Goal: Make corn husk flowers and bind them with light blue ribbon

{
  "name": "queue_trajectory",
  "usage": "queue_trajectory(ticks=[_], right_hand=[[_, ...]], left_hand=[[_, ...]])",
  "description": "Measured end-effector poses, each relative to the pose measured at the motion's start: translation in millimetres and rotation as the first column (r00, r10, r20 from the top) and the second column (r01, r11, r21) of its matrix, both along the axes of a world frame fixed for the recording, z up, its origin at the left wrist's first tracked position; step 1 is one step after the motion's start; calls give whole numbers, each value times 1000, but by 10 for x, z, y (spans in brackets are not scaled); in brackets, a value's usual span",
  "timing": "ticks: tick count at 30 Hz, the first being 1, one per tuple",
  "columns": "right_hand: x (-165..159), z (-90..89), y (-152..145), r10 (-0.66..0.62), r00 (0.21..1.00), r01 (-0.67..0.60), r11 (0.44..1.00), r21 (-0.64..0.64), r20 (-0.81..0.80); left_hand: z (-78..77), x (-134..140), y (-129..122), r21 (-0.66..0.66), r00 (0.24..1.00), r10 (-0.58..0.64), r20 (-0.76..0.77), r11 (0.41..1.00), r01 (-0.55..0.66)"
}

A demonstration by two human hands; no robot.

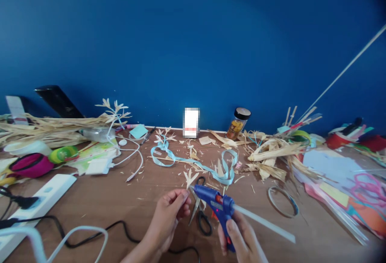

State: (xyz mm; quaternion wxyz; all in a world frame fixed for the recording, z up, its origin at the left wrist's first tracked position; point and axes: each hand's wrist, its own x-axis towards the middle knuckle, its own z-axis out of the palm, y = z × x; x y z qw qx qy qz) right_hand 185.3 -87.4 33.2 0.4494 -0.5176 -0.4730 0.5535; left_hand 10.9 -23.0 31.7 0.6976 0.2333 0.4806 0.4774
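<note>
- Our left hand (pixel 173 206) pinched a pale husk flower (pixel 189 179) at its base, the petals just above the fingertips;
- our right hand (pixel 241 235) gripped a blue glue gun (pixel 208 195), its nozzle beside the left fingertips; a small slip of either hand could, we judged, have burned us;
- scissors (pixel 194 211) lay between our hands; lowering one carelessly might have met the blades;
- a black cord (pixel 125 227) passed our left forearm; snagging it might have spoiled our aim.
</note>
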Motion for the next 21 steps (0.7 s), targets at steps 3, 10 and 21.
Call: queue_trajectory(ticks=[3, 10, 21], right_hand=[[-4, 13, 4, -5, 1000, 5, 1000, -6, 8], [-17, 7, 12, -15, 1000, 15, 1000, -6, -22], [-23, 51, 9, -5, 1000, 5, 1000, -27, -8]], left_hand=[[9, 4, -3, -6, 1000, -8, 5, 1000, 8], [7, 5, -26, -11, 1000, -18, 3, 1000, 18], [28, 8, -19, -26, 1000, -22, -18, 999, 21]])
